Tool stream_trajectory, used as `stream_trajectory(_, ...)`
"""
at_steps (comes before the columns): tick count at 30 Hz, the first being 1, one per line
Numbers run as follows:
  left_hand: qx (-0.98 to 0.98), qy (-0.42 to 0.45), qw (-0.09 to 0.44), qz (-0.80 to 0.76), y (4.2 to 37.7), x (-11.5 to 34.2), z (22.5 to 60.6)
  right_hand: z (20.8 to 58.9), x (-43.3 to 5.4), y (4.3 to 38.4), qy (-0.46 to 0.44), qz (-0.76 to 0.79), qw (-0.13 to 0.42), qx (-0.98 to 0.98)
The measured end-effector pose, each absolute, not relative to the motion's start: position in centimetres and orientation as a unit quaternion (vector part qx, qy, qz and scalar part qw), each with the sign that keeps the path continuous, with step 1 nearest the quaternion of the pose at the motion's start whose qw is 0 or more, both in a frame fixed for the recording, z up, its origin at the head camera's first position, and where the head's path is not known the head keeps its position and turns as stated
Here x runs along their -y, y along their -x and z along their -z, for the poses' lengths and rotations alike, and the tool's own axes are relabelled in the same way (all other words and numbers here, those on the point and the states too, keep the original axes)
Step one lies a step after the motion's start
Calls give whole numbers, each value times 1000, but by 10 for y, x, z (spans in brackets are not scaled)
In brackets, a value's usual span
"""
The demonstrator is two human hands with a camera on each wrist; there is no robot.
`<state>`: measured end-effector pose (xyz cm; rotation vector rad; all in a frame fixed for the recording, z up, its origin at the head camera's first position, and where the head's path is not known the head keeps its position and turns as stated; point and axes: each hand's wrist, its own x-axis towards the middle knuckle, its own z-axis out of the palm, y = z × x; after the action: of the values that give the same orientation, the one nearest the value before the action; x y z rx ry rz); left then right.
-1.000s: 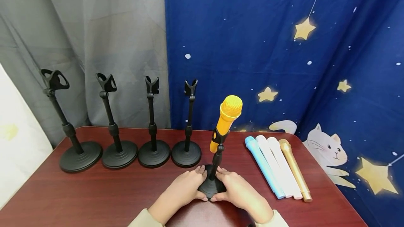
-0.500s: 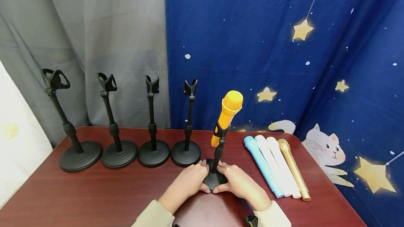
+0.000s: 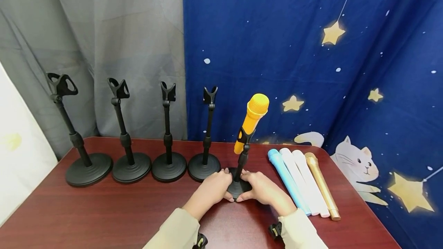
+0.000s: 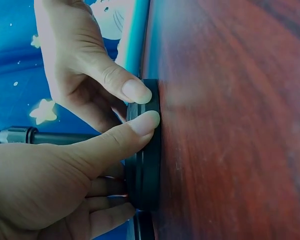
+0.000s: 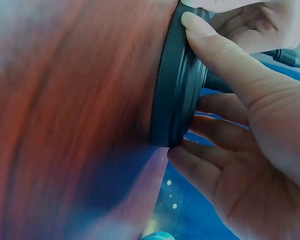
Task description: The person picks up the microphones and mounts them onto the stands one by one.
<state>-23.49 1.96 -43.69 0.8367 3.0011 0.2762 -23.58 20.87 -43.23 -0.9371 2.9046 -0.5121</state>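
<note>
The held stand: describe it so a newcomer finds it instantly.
On the table, look between the left hand and right hand. They grip a black stand by its base. Unlike the four empty stands nearby, it carries a yellow microphone.

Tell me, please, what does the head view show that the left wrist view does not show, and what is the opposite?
Only the head view shows the yellow microphone, the grey curtain and the tops of the four empty stands.

Only the left wrist view shows the palm side of the left hand.

Both show the left hand and right hand holding the round black base, the table and the blue curtain with stars.
</note>
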Motion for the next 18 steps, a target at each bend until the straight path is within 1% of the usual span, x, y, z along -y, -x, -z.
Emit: stream_trajectory(18,-961,-245,47,-116,266,-34,431,427,-213,263,278,153,45,-947)
